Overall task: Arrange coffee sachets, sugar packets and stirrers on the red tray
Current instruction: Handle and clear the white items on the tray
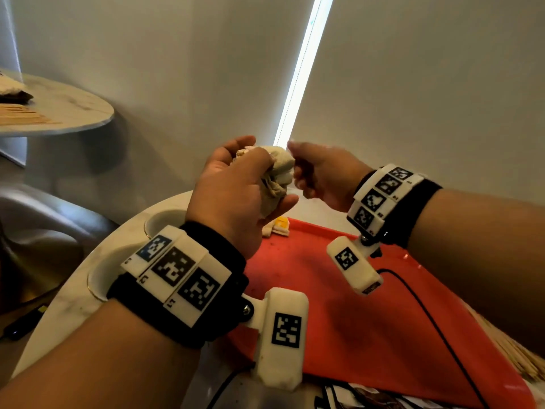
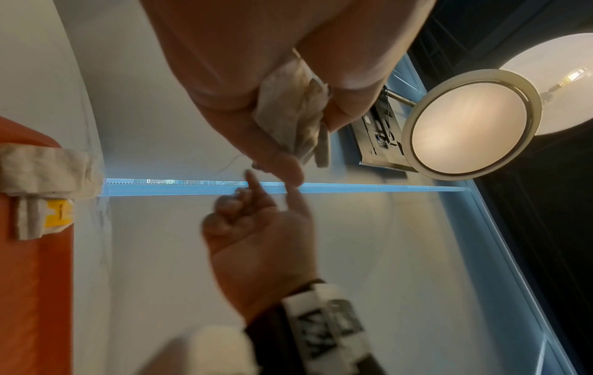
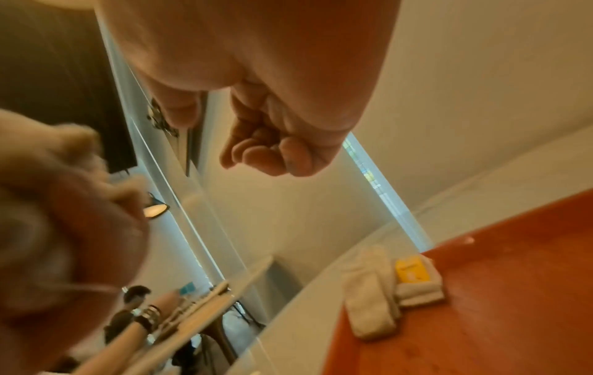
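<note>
barely begun: left hand (image 1: 236,190) clutches crumpled beige packets (image 1: 275,175), right hand (image 1: 321,175) curled empty; red plastic tray (image 1: 368,320) holds few white-yellow packets (image 1: 277,227).

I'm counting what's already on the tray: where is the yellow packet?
In the head view the yellow packet lies at the red tray's far left corner, against small white packets, just below the left hand.

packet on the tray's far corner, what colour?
White with a yellow patch. The packet shows best in the right wrist view, on the red tray.
</note>
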The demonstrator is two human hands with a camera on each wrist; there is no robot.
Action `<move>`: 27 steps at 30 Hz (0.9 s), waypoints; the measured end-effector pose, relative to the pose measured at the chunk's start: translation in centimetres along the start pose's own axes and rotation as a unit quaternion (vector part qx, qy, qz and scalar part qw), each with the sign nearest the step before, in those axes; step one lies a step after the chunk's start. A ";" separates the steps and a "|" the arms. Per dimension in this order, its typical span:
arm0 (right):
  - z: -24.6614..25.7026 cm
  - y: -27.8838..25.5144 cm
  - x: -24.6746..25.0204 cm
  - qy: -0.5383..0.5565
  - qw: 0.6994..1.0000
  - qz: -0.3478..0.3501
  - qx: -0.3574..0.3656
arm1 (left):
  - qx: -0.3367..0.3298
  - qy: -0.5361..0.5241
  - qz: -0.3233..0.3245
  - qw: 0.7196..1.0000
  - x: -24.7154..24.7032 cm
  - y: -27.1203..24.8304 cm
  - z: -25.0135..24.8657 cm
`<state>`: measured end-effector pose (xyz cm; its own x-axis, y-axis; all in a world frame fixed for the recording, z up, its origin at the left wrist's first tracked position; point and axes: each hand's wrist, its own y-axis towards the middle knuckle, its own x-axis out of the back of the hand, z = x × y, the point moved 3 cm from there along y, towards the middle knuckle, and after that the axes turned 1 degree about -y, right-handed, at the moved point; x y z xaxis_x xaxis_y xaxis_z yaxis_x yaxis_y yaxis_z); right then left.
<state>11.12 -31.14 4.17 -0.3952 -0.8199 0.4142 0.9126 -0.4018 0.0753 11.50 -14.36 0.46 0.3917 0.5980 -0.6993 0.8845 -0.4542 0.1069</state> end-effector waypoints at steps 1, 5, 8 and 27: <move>1.0 -0.6 0.3 0.025 1.000 0.009 0.013 | 0.000 0.004 0.007 1.000 -0.1 -0.1 0.1; 3.1 -2.7 0.7 0.054 0.994 0.079 0.051 | 0.002 0.017 0.030 0.999 -0.4 -0.2 0.5; 3.1 -3.6 0.0 0.032 0.989 0.120 0.074 | -0.006 0.028 0.048 0.998 -0.5 -0.3 0.8; 1.7 -4.3 0.0 0.091 0.990 0.087 0.067 | 0.014 0.035 0.015 0.999 0.0 0.0 1.0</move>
<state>7.35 -28.67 5.40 -0.2316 -0.9369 0.2617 0.9694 -0.1998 0.1427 11.25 -15.04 -0.19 0.4353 0.6287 -0.6445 0.8652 -0.4900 0.1063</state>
